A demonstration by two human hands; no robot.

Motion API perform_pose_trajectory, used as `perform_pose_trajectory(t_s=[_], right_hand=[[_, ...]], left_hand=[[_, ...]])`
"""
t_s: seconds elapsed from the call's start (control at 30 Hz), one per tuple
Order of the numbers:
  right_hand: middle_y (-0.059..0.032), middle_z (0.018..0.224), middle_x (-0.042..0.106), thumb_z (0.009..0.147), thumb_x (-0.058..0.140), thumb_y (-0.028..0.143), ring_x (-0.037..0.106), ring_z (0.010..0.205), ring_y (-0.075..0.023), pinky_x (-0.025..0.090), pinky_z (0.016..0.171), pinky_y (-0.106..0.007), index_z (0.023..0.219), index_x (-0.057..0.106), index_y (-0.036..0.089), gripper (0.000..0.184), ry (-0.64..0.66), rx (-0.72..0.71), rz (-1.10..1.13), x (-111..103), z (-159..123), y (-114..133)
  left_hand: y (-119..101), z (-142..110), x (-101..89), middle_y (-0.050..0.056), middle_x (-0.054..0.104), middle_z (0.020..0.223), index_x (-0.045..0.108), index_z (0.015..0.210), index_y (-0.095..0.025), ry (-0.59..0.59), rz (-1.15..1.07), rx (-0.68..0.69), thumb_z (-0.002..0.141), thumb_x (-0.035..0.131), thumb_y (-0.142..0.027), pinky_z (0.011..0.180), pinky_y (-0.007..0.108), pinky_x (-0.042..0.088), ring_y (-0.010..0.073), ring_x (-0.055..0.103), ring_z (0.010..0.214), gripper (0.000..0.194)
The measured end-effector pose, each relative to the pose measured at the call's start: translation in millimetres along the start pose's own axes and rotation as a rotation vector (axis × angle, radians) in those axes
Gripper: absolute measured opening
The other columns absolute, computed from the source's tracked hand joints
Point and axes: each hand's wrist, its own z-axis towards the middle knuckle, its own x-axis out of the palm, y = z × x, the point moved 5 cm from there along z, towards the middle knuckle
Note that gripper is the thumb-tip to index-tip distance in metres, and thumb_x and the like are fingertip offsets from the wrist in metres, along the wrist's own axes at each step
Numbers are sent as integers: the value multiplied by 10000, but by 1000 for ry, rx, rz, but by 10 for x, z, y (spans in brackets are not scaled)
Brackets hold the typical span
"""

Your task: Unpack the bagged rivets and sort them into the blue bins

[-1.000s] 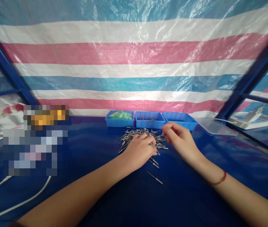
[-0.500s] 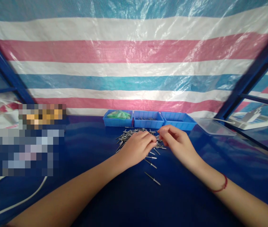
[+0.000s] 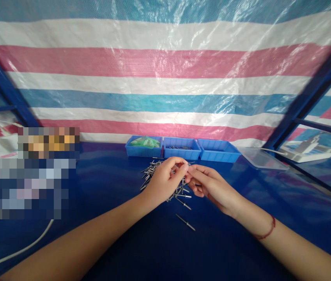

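Above a pile of silver blind rivets (image 3: 150,169), my two hands meet at the fingertips. My left hand (image 3: 165,177) is closed in a pinch, with a small silvery bit of a blind rivet showing at its thumb and finger. The thumb and forefinger of my right hand (image 3: 212,183) are pressed together right beside it, the other fingers curled below; what they pinch is hidden. A few rivets lie apart nearer me, among them a single rivet (image 3: 186,223) on the blue tabletop (image 3: 153,249).
Behind the pile stand three blue bins: the left bin (image 3: 143,152) holds a green packet (image 3: 145,142), the middle bin (image 3: 181,153) some rivets, and the right bin (image 3: 219,156) shows no contents. A clear plastic lid (image 3: 266,159) lies at right. White cable (image 3: 27,249) crosses the left.
My hands have come together at the fingertips. The right hand has shifted left and slightly down, and the left hand's fingers have turned up toward it. The view has shifted slightly.
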Motion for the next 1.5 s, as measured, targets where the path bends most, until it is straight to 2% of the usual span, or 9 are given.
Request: perform_pose_trajectory(t_s=[0.2, 0.43, 0.6, 0.9, 1.0, 1.1, 1.23, 1.37, 1.5], right_hand=[[6, 650, 540, 782, 632, 453, 413, 480, -55, 271, 422, -208, 736, 599, 153, 306, 14, 26, 80, 34, -16, 16], [44, 577, 534, 689, 726, 358, 486, 522, -79, 364, 437, -196, 817, 594, 177, 258, -154, -135, 20, -65, -15, 140], [34, 673, 576, 660, 738, 308, 535, 541, -84, 400, 432, -202, 822, 593, 189, 248, -168, -207, 3, -88, -12, 175], [-12, 771, 602, 793, 597, 329, 522, 570, -99, 424, 509, -246, 868, 610, 185, 163, -200, -483, -535, -134, -53, 274], [-11, 703, 609, 830, 554, 328, 537, 587, -115, 424, 532, -245, 823, 617, 177, 164, -237, -559, -743, -148, -43, 322], [-18, 710, 634, 846, 530, 337, 557, 587, -120, 436, 553, -244, 793, 617, 174, 192, -373, -619, -881, -226, 99, 425], [-58, 759, 663, 849, 510, 349, 584, 624, -157, 449, 592, -278, 810, 622, 163, 221, -555, -660, -983, -370, 515, 582], [-112, 823, 650, 796, 570, 344, 578, 682, -212, 451, 671, -355, 897, 628, 134, 240, -609, -660, -1055, -442, 850, 617], [-107, 861, 634, 812, 542, 314, 568, 713, -218, 447, 716, -371, 992, 605, 136, 261, -583, -664, -1116, -419, 717, 498]], left_hand=[[-103, 10, -67, 23, 672, 855, 610, 897, -175, -31, 87, 75, 881, 502, -230, 657, 243, 458, 128, 614, 738, 122], [-77, 56, -139, 9, 641, 845, 595, 902, -180, -54, 222, 184, 866, 532, -203, 628, 224, 440, 115, 588, 722, 77], [-33, 75, -138, 7, 611, 835, 583, 875, -180, -15, 285, 223, 895, 499, -207, 631, 215, 435, 120, 570, 753, 91], [-133, 38, -69, 42, 571, 891, 560, 852, -166, 160, 378, 316, 953, 363, -206, 804, 282, 444, 147, 565, 849, 226], [-86, 45, -85, 57, 589, 923, 553, 954, -160, 134, 429, 272, 964, 338, -230, 834, 310, 449, 168, 571, 894, 226], [-19, 74, -166, 79, 603, 986, 507, 1110, -149, 52, 479, 239, 960, 357, -247, 861, 349, 455, 188, 577, 933, 233], [46, 90, -230, 71, 618, 973, 550, 1059, -160, 56, 561, 293, 947, 379, -230, 842, 347, 469, 186, 588, 907, 216], [70, 58, -191, 66, 632, 977, 596, 1006, -159, 132, 642, 369, 915, 432, -207, 829, 346, 465, 187, 586, 889, 194], [18, -13, -83, 46, 635, 966, 652, 981, -191, 218, 620, 441, 900, 489, -246, 820, 331, 449, 179, 572, 889, 190]])
